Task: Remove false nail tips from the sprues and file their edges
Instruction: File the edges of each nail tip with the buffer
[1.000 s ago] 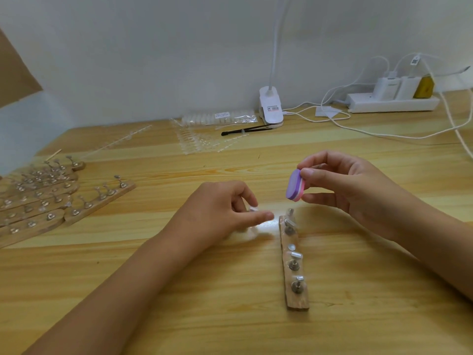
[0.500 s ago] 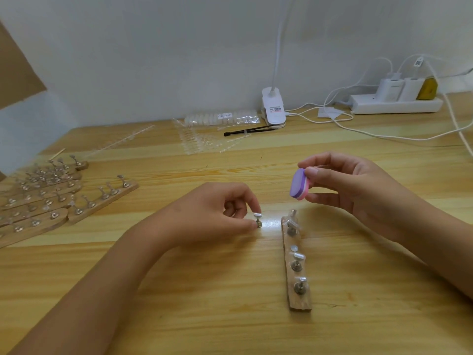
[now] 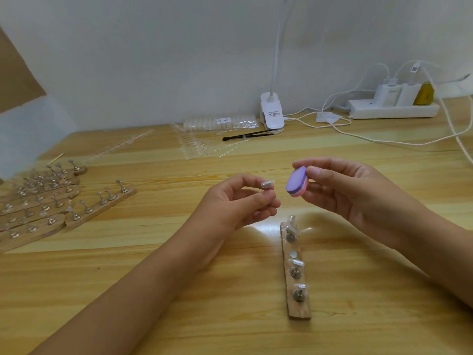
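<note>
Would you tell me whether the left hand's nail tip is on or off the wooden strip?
Off: the left hand holds the nail tip aloft, apart from the wooden strip.

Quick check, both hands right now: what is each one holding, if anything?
Left hand: closed, pinching a small clear false nail tip.
Right hand: closed, holding a purple-and-pink oval filing block.

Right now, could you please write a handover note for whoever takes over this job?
Left hand pinches a stand bearing a clear nail tip, raised off the table.
Right hand pinches the purple buffer block beside the tip, apart from it.
Wooden strip below: three stands with tips, one spot bare.
Sprues lie at the back.
Done: four tips mounted.
To do: file this tip, reseat it.
</note>
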{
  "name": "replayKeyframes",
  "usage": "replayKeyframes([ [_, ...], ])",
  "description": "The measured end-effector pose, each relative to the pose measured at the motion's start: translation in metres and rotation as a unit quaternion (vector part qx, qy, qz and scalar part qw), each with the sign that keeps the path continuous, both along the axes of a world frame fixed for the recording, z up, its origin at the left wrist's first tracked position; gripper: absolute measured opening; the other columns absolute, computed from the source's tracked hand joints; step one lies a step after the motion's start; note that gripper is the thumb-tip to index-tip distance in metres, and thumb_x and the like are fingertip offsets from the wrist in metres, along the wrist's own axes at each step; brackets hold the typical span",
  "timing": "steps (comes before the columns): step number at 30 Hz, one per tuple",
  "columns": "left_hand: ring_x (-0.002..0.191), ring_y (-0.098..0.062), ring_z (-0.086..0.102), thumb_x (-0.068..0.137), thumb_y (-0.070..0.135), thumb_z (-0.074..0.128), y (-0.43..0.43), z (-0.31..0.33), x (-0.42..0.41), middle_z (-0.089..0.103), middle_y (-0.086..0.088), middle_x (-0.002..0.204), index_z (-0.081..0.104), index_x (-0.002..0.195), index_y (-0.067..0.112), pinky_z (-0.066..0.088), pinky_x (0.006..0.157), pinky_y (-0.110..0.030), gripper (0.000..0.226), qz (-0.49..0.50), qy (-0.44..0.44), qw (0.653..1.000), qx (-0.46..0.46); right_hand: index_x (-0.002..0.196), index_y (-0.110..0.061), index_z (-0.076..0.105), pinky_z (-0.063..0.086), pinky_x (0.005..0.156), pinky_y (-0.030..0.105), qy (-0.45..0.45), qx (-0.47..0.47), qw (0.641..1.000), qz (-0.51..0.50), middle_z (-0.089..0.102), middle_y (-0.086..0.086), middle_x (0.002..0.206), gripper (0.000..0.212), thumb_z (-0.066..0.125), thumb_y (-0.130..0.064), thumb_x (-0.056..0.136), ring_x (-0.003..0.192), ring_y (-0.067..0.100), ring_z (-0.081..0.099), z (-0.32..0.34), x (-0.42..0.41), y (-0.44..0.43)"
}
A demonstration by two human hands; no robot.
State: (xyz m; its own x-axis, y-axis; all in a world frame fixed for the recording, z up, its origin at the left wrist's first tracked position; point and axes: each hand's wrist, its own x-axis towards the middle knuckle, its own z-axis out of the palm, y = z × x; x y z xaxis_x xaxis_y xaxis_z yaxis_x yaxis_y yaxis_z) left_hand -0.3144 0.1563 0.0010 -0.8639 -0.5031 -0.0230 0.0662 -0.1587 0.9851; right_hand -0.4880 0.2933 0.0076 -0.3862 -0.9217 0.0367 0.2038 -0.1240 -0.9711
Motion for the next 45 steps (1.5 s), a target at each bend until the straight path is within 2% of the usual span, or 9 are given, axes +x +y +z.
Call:
replayKeyframes([
  [6,0.075,-0.015,0.073,0.074,0.038,0.075,0.0,0.004,-0.001,0.075,-0.012,0.086,0.075,0.086,0.014,0.056,0.065,-0.017,0.027,0.026,0.009,0.997,0.076,0.103,-0.017,0.077,0.056,0.073,0.019,0.016,0.01,1.0,0.01,0.075,0.007,0.099,0.032,0.074,-0.028,0.073,0.087,0.013,0.072,0.0,0.002,0.0],
  [12,0.092,-0.014,0.074,0.078,0.026,0.073,-0.001,0.004,0.001,0.077,-0.008,0.1,0.068,0.113,0.011,0.055,0.072,-0.015,0.039,0.013,0.023,0.997,0.073,0.102,-0.018,0.078,0.053,0.08,0.015,0.027,-0.012,0.999,0.022,0.076,0.007,0.102,0.031,0.074,-0.026,0.073,0.092,0.009,0.071,-0.001,0.006,0.0],
  [16,0.1,-0.013,0.071,0.081,0.021,0.071,0.001,0.003,0.0,0.075,-0.01,0.109,0.072,0.114,0.006,0.054,0.08,-0.016,0.036,-0.034,0.029,0.994,0.101,0.103,-0.016,0.077,0.053,0.084,0.017,0.067,-0.01,0.997,0.023,0.075,0.01,0.105,0.031,0.073,-0.026,0.074,0.101,0.017,0.071,0.0,0.01,0.0],
  [22,0.091,-0.009,0.071,0.077,0.02,0.072,0.003,0.0,-0.002,0.075,-0.008,0.103,0.076,0.103,0.009,0.055,0.078,-0.016,0.028,-0.027,0.015,0.994,0.101,0.099,-0.02,0.077,0.057,0.08,0.026,0.088,-0.038,0.995,0.005,0.075,0.008,0.099,0.024,0.071,-0.028,0.077,0.098,0.019,0.072,0.004,0.018,0.002],
  [26,0.085,-0.008,0.07,0.077,0.021,0.073,0.002,0.0,-0.001,0.075,-0.007,0.097,0.073,0.105,0.006,0.054,0.074,-0.015,0.031,-0.019,0.017,0.994,0.105,0.099,-0.021,0.075,0.058,0.077,0.027,0.099,-0.039,0.994,0.019,0.073,0.01,0.098,0.026,0.074,-0.029,0.074,0.094,0.022,0.073,0.003,0.028,0.001],
  [33,0.082,-0.006,0.069,0.074,0.027,0.074,0.005,-0.001,-0.003,0.075,-0.002,0.091,0.072,0.104,0.005,0.053,0.072,-0.014,0.037,0.002,0.021,0.995,0.094,0.097,-0.006,0.068,0.059,0.076,0.027,0.075,-0.053,0.996,-0.016,0.075,0.011,0.094,0.033,0.075,-0.024,0.07,0.091,0.025,0.074,0.001,0.033,-0.001],
  [37,0.077,-0.006,0.069,0.069,0.026,0.077,0.005,-0.001,-0.004,0.075,-0.004,0.089,0.074,0.098,0.008,0.053,0.069,-0.013,0.034,0.027,0.028,0.993,0.114,0.099,-0.008,0.068,0.059,0.079,0.028,0.064,-0.089,0.992,-0.069,0.074,0.008,0.094,0.031,0.072,-0.023,0.073,0.092,0.023,0.073,0.003,0.03,0.0],
  [41,0.08,-0.005,0.069,0.071,0.028,0.075,0.008,-0.002,-0.004,0.075,-0.001,0.09,0.072,0.1,0.008,0.053,0.072,-0.013,0.035,0.021,0.03,0.995,0.096,0.1,-0.007,0.069,0.059,0.078,0.028,0.079,-0.073,0.994,-0.03,0.075,0.011,0.095,0.031,0.072,-0.023,0.074,0.093,0.024,0.073,0.003,0.034,0.0],
  [45,0.076,-0.006,0.068,0.068,0.027,0.077,0.009,-0.001,-0.005,0.074,-0.004,0.089,0.073,0.099,0.007,0.053,0.069,-0.012,0.037,0.043,0.031,0.992,0.112,0.1,-0.008,0.068,0.059,0.077,0.026,0.071,-0.104,0.987,-0.094,0.075,0.006,0.092,0.029,0.07,-0.022,0.074,0.09,0.018,0.073,0.006,0.032,0.001],
])
